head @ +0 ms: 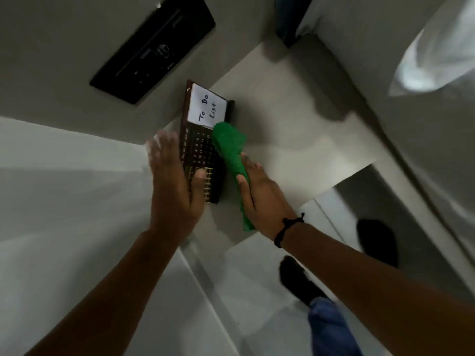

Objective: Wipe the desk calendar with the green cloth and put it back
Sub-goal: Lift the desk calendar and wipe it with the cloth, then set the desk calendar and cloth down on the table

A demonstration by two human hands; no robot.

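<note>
The desk calendar [199, 147] is a dark brown board with rows of small numbers and a white "To Do List" note on its upper part. It leans on the light shelf top [295, 140] near the wall. My left hand [174, 186] grips its lower left edge, thumb pressed on the front. My right hand [259, 194] holds the bunched green cloth [228, 147], whose upper end touches the calendar's right side just below the note. A black cord band circles my right wrist.
A black wall panel [154, 47] hangs above and left of the calendar. The shelf's front edge drops to a pale floor where my dark shoes [298, 281] stand. A white curtain or sheet [437, 60] is at the upper right.
</note>
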